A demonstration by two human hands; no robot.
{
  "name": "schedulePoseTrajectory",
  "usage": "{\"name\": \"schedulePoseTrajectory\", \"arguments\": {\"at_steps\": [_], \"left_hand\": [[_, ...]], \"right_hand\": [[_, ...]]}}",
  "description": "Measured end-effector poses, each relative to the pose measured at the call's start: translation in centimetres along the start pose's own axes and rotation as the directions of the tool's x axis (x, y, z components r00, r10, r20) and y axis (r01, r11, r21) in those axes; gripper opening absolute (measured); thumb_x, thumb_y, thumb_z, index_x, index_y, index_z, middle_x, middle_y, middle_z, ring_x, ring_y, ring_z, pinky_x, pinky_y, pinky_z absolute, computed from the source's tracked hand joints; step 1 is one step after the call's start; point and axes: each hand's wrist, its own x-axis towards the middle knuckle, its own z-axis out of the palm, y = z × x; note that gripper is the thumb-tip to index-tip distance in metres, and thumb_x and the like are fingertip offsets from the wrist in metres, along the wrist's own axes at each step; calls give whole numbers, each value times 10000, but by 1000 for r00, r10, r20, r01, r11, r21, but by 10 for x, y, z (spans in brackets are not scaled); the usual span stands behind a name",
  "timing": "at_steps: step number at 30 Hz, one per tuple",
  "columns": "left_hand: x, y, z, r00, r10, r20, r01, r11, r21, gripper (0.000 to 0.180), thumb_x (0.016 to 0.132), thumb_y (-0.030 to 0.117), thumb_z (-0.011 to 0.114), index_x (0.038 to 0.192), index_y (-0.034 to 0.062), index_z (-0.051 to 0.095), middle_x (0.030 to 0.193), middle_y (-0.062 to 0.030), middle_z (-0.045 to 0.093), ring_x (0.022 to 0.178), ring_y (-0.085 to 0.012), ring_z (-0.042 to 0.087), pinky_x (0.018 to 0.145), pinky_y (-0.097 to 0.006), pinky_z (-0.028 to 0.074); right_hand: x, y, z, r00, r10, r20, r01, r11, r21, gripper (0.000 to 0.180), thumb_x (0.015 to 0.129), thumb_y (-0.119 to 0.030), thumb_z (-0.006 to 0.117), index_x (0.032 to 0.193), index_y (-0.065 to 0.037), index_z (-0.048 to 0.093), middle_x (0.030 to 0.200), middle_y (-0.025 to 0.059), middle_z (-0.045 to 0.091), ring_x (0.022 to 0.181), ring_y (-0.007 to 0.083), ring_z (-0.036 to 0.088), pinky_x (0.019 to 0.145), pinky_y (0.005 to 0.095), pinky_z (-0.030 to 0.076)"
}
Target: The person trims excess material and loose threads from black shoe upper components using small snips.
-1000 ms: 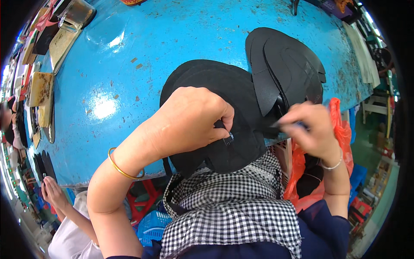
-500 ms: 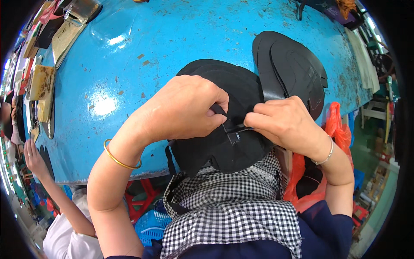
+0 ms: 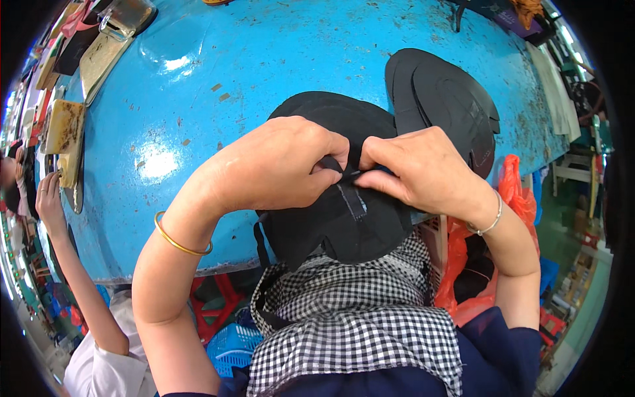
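Black piece point(image 3: 377, 228) is pinched by left hand point(image 3: 281, 162) + right hand point(image 3: 430, 165); dark stuff point(image 3: 471, 281) is stashed in red bag point(image 3: 519, 195).

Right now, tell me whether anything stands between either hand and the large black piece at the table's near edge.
Nothing visible does. The left hand pinches dark material at the middle of the black piece, with the right hand close beside it. The other black pieces lie off to the right, not between.
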Motion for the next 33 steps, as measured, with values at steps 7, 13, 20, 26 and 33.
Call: {"name": "schedulePoseTrajectory", "arguments": {"at_steps": [7, 13, 20, 26, 33], "left_hand": [[-26, -9, -9, 935, -327, -135, 194, 794, -576, 121, 907, 132, 699, 952, 20, 700, 697, 57, 571, 642, -15, 465, 562, -220, 368], [-37, 0, -35, 879, -329, -346, 43, 777, -628, 141, 933, 130, 721, 1010, 14, 742, 753, 34, 636, 691, -26, 556, 617, -182, 412], [-39, 20, -34, 877, -245, -414, -16, 845, -535, 124, 927, 94, 719, 1001, -4, 699, 741, -6, 639, 669, -42, 582, 614, -189, 451], [-22, 21, -17, 997, -19, -71, -6, 944, -330, 60, 807, 40, 791, 852, 41, 751, 816, -27, 720, 718, -110, 656, 624, -240, 511], [6, 14, 7, 991, -64, 114, 73, 995, -72, 114, 815, 174, 776, 868, 74, 763, 820, -83, 734, 699, -252, 679, 656, -324, 546]], "right_hand": [[-16, -21, 0, 979, -70, -189, 78, 996, 37, 227, 827, -193, 750, 977, -71, 630, 920, 70, 705, 666, 220, 667, 571, 328, 517], [-29, -74, 49, 988, -90, -128, 7, 843, -538, 320, 849, -170, 710, 1099, 27, 675, 1195, 240, 697, 516, 111, 545, 445, 238, 456], [-15, -24, 11, 918, 312, -243, -157, 851, 501, 207, 904, -160, 703, 1051, -20, 664, 947, 95, 697, 780, 101, 663, 691, 246, 537], [-110, 47, -23, 483, 686, -545, -63, 648, 759, 423, 1008, -233, 643, 1323, 41, 576, 1085, 12, 665, 1011, 124, 661, 888, 262, 534], [-146, 90, -33, 375, 796, -474, -146, 556, 818, 243, 1062, -223, 553, 1208, -35, 602, 798, -75, 500, 565, -26, 316, 489, 162, 218]]}}
